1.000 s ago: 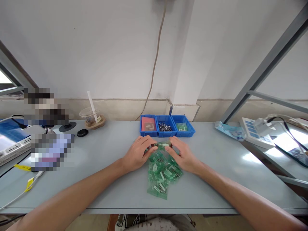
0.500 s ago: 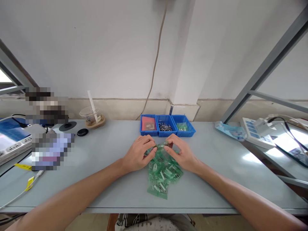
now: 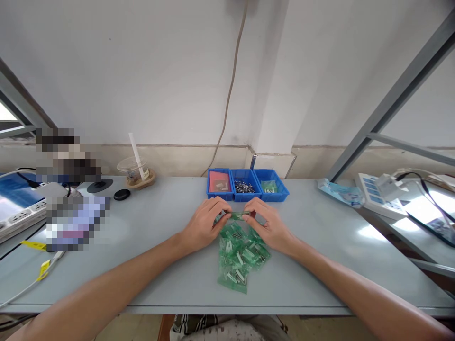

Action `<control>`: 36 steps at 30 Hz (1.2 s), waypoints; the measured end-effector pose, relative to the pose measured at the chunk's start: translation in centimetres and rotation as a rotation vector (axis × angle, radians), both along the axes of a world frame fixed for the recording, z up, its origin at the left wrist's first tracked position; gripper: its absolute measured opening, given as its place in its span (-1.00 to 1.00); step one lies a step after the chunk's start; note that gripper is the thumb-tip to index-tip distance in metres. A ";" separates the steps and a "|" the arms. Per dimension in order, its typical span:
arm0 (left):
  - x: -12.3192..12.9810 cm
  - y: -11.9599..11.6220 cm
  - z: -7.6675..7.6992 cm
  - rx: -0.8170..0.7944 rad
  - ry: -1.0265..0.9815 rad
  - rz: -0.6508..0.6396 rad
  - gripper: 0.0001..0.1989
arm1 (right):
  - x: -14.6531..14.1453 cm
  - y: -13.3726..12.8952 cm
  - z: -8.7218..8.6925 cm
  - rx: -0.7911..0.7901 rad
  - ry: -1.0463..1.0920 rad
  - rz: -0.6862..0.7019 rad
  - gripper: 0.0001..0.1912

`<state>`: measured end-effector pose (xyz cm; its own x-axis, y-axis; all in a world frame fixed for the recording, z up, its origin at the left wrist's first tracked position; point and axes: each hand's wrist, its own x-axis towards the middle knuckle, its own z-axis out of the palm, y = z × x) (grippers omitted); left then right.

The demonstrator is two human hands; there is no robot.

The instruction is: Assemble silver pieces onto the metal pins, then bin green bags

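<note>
Between my two hands a small green plastic bag (image 3: 237,215) is stretched sideways. My left hand (image 3: 206,225) pinches its left end, thumb against fingers. The right end is pinched by my right hand (image 3: 268,225). Just below, on the table, lies a pile of green plastic bags (image 3: 241,258) with white and metal pieces inside. Beyond my hands stand three blue bins side by side: the left bin (image 3: 231,196) holds a red packet (image 3: 217,182), the middle one many metal screws (image 3: 243,186), the right one a green bag (image 3: 269,186).
On the grey table (image 3: 159,284), a plastic cup (image 3: 133,170) with a white straw, a black round lid (image 3: 122,194) and a power strip (image 3: 23,217) are at left. A light blue packet (image 3: 341,193) and another power strip (image 3: 377,199) are at right.
The small bag between my hands is now drawn out flatter and straighter. My fingertips have shifted slightly apart and the pile below is unchanged.
</note>
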<state>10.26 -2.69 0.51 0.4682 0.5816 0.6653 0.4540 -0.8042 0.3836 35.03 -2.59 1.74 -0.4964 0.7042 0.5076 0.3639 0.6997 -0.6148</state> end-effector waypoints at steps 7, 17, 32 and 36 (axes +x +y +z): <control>-0.1 0.2 -0.2 0.002 -0.032 0.006 -0.92 | 0.0 0.2 -0.4 0.003 -0.063 -0.023 -0.92; 0.0 0.0 -0.3 0.054 -0.043 0.004 -0.91 | -0.1 0.4 -0.8 -0.009 -0.157 -0.037 -0.92; -0.3 0.0 -0.6 -0.076 0.056 0.038 -0.72 | 0.1 0.6 -1.5 -0.010 -0.182 -0.098 -0.74; -0.2 -0.1 -0.8 -0.063 0.051 0.023 -0.66 | 0.1 0.5 -1.4 -0.004 -0.148 -0.099 -0.76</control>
<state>10.03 -2.80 -0.33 0.4867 0.6321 0.6030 0.4919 -0.7687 0.4087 35.08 -2.07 0.39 -0.4939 0.7549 0.4315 0.5173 0.6540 -0.5520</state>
